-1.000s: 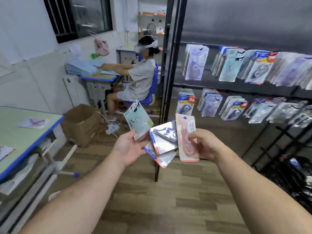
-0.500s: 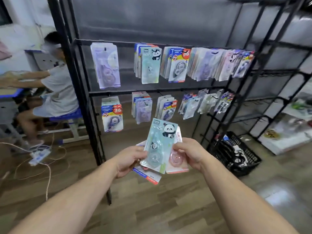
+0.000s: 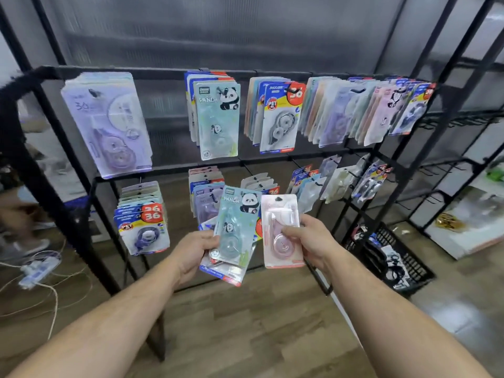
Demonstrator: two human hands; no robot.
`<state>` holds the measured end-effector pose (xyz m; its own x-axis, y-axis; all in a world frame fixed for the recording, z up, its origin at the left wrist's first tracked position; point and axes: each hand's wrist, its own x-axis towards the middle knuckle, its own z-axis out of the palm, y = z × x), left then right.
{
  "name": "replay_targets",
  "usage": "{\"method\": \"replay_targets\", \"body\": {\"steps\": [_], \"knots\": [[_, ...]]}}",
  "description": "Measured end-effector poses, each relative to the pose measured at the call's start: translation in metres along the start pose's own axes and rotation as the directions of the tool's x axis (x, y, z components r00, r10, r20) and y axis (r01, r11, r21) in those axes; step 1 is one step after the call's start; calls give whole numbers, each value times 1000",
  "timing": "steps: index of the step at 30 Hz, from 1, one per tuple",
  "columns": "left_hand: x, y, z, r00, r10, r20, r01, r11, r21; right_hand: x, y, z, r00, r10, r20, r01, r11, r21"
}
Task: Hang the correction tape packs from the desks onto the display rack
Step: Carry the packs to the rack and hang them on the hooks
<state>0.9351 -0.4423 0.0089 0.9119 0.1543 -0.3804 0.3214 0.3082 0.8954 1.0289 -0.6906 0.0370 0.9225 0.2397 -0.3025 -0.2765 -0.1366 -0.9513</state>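
My left hand (image 3: 194, 253) grips a fanned stack of correction tape packs, with a teal panda pack (image 3: 236, 225) on top and a blue-edged pack (image 3: 223, 275) beneath. My right hand (image 3: 311, 241) pinches a single pink pack (image 3: 281, 230) by its right edge, held apart from the stack. Both are raised in front of the black display rack (image 3: 54, 192). Its two rows of hooks carry many hung packs: a purple one (image 3: 109, 124) top left, a matching panda pack (image 3: 218, 118) top centre, and a "36" pack (image 3: 143, 225) lower left.
A black basket (image 3: 392, 257) of items sits on the wood floor at the rack's right foot. A power strip with cables (image 3: 38, 268) lies on the floor at left. A second black rack (image 3: 463, 148) with bare hooks stands to the right. A person is partly visible at far left.
The view has moved closer to the rack. My right hand has drawn the pink pack out from behind the panda pack and to the right, so it now stands clear of the stack.
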Motion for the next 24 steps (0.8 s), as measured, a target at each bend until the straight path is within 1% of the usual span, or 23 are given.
{"method": "replay_targets", "body": {"steps": [3, 7, 13, 15, 21, 24], "knots": [[8, -5, 8, 998, -9, -65, 7, 999, -41, 30, 4, -12, 997, 24, 74, -20, 998, -52], [8, -18, 19, 980, -5, -200, -19, 993, -118, 66, 4, -19, 982, -6, 186, 19, 998, -68], [-24, -45, 45, 915, -9, -402, -81, 975, -207, 100, 8, -26, 962, 37, 271, -2, 992, -128], [-33, -52, 49, 895, -15, -446, -101, 967, -235, 105, 10, -27, 961, 38, 275, -1, 991, -132], [-34, -68, 62, 887, 2, -461, -130, 961, -246, 116, 14, -15, 974, 47, 222, -15, 990, -143], [-32, -67, 73, 883, -4, -469, -138, 954, -267, 125, 13, -8, 985, 62, 162, -37, 987, -154]]}}
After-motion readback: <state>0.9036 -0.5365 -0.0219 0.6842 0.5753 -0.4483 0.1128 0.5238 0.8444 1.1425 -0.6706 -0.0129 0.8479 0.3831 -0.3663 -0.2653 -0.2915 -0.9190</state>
